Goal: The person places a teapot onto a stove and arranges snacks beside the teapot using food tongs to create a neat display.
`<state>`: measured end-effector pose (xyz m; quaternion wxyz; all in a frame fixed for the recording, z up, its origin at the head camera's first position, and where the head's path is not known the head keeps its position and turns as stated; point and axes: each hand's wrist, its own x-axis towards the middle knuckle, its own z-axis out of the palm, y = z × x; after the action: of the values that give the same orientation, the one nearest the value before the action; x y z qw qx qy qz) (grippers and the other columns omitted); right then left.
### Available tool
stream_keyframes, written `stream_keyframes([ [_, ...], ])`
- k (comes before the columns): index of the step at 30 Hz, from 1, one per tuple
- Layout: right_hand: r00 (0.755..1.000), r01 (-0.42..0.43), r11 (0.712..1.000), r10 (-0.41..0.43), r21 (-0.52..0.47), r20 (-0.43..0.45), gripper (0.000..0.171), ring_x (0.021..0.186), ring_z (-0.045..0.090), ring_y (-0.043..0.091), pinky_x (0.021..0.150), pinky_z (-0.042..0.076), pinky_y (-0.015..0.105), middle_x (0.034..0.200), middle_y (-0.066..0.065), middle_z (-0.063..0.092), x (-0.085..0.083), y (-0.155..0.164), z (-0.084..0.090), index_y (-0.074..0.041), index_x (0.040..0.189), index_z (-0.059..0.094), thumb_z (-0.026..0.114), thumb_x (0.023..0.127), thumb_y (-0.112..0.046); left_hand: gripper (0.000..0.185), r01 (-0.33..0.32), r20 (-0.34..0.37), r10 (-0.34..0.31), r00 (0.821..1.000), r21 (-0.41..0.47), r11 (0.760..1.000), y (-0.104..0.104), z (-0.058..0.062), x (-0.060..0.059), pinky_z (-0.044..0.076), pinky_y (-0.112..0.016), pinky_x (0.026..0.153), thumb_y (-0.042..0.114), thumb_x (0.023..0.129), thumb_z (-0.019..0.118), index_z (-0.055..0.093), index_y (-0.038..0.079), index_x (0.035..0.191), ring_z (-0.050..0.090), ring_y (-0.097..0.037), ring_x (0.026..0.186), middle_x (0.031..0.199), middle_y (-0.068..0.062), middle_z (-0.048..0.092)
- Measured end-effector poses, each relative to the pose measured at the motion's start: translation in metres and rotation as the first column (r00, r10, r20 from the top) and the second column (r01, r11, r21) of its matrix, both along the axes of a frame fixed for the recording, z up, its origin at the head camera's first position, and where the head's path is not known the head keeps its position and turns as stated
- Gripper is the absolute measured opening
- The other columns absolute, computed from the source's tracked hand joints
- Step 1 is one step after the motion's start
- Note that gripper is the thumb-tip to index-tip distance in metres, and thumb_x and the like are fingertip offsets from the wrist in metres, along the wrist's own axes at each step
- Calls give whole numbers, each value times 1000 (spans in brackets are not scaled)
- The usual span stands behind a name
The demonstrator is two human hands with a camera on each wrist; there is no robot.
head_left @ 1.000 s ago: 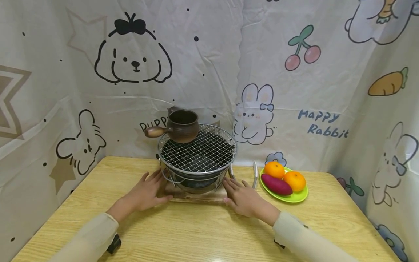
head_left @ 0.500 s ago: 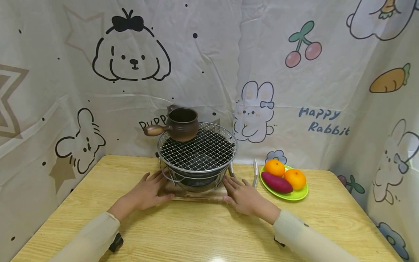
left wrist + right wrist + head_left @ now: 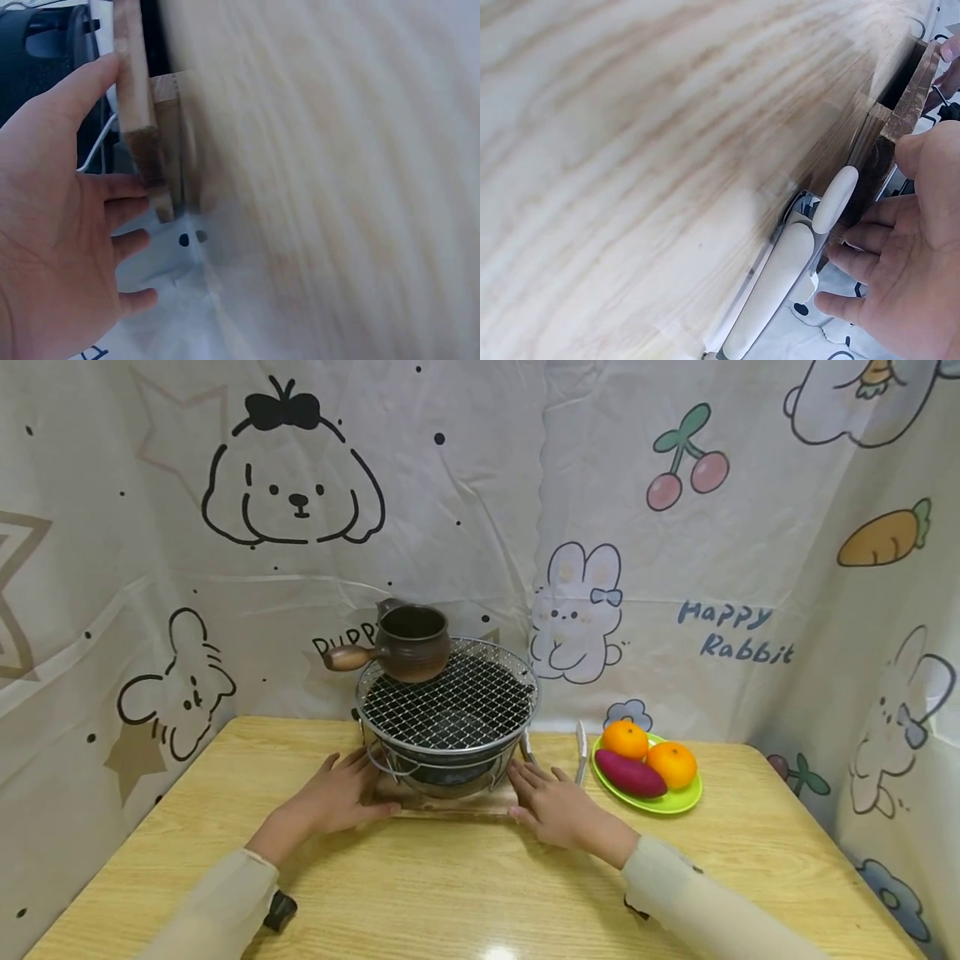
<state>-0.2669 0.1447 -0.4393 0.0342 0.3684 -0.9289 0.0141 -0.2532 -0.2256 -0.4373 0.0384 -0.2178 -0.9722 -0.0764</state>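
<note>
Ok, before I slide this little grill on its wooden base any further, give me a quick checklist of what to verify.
1. Left hand flat against wooden base: ok.
2. Right hand against the base's other side: ok.
3. Clay pot seated on the mesh: not ok, it sits at the rim, handle overhanging.
4. Tongs clear of right hand: not ok, right beside the fingers.
5. Green plate of fruit apart from the grill: ok.
6. Grill lit or hot: cannot tell.
</note>
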Motion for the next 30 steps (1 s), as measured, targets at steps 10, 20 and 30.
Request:
stream_keyframes([
  [10, 1000, 3, 1000, -3, -5, 15, 64, 147, 39, 42, 114, 36, 67, 162, 21, 36, 0, -1, 1, 2, 154, 39, 45, 107, -41, 101, -15, 39, 14, 999, 23, 1000, -4, 0, -4, 31, -75, 111, 77, 88, 55, 37, 5, 157, 37, -43, 148, 163, -20, 35],
  [20, 1000, 1, 1000, -1, 4, 11, 63, 147, 41, 41, 116, 34, 65, 161, 20, 38, 0, 0, 2, 1, 154, 41, 45, 107, -41, 99, 18, 81, -27, 996, 114, 993, -5, -4, 3, 28, -78, 111, 71, 91, 56, 28, 7, 161, 30, -45, 151, 168, -16, 25],
  [30, 999, -12, 999, 13, -31, 37, 63, 146, 41, 44, 115, 35, 66, 161, 22, 36, -1, 1, 1, 3, 153, 41, 46, 107, -41, 99, 6, 118, -18, 993, 103, 995, -1, 1, 3, 26, -78, 111, 69, 91, 59, 30, 3, 160, 28, -47, 151, 167, -19, 26],
])
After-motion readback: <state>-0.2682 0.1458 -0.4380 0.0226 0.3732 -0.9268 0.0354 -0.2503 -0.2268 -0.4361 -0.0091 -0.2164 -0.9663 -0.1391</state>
